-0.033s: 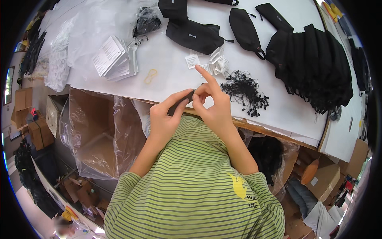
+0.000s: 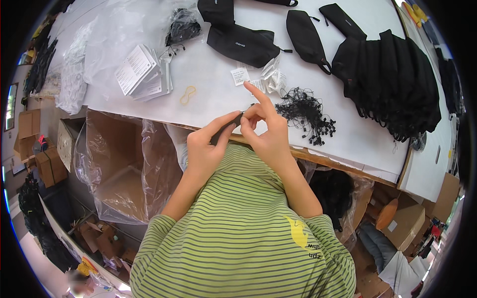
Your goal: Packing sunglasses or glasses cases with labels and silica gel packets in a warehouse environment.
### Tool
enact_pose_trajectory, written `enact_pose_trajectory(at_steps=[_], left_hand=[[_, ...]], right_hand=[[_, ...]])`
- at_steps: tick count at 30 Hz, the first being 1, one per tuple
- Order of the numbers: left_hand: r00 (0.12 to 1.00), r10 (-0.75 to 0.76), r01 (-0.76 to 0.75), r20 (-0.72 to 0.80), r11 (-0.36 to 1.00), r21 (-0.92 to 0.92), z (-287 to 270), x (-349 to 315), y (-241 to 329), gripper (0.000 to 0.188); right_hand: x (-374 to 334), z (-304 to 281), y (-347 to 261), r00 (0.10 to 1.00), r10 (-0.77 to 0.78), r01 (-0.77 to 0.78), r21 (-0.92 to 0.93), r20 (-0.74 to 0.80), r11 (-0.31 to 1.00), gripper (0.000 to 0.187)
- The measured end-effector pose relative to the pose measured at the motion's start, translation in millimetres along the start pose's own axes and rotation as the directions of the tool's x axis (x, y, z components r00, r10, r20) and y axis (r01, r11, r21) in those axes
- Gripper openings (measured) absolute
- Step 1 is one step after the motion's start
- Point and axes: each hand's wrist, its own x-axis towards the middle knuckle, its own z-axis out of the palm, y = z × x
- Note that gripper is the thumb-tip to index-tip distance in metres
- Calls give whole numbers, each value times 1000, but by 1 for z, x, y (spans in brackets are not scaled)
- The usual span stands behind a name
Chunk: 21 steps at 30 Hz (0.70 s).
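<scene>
At the table's front edge, my left hand (image 2: 204,145) pinches a narrow black strip (image 2: 231,120) between thumb and fingers. My right hand (image 2: 271,133) meets it there, thumb and fingertips closed on the strip's far end while one finger points up and away. The fingers cover most of the strip, so its full shape is hidden. Just beyond my right hand lies a tangle of thin black cords (image 2: 304,111) with small black ends. Small white printed labels (image 2: 240,76) sit past my raised fingertip.
Black zippered pouches (image 2: 243,47) lie across the back of the white table (image 2: 208,97), with a row of pouches (image 2: 387,84) at right. A leaflet stack (image 2: 136,69), a rubber band (image 2: 188,95) and clear plastic bags (image 2: 119,39) are left. A plastic-lined carton (image 2: 124,169) stands below the edge.
</scene>
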Motion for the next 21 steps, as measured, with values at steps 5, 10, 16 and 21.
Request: enact_pose_trajectory(at_steps=[5, 10, 16, 21], left_hand=[[996, 81, -78, -37, 994, 76, -1, -5, 7, 28], [927, -196, 327, 319, 840, -434, -19, 4, -2, 26], [883, -177, 347, 434, 870, -351, -18, 8, -11, 9], [939, 12, 140, 343, 899, -414, 1, -1, -13, 5]], right_hand=[[-3, -4, 8, 971, 224, -238, 243, 83, 940, 30], [-11, -20, 20, 886, 365, -458, 424, 285, 781, 13], [-15, -26, 16, 805, 369, -566, 416, 464, 711, 13], [-16, -22, 17, 822, 265, -534, 519, 505, 668, 18]])
